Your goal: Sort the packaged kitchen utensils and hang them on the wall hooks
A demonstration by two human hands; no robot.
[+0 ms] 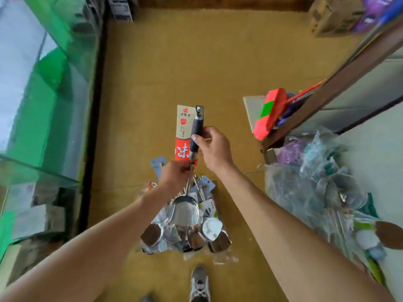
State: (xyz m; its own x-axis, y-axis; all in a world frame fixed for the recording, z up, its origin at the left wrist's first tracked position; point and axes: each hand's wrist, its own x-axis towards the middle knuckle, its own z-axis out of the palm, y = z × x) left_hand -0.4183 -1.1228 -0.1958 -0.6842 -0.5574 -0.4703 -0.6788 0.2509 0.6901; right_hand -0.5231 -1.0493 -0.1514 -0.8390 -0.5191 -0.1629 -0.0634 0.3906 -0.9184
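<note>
Ahead of me the brown floor (196,62) lies open as far as the boxes (122,9) at the far wall. A glass cabinet (50,110) walls off my left. On my right, a wooden counter edge (349,70) and a heap of packaged utensils (316,184) crowd in.

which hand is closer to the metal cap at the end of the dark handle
Right. The right hand grips the dark handle below the metal cap; the left hand holds the shaft further down, past the handle's other end.
</note>
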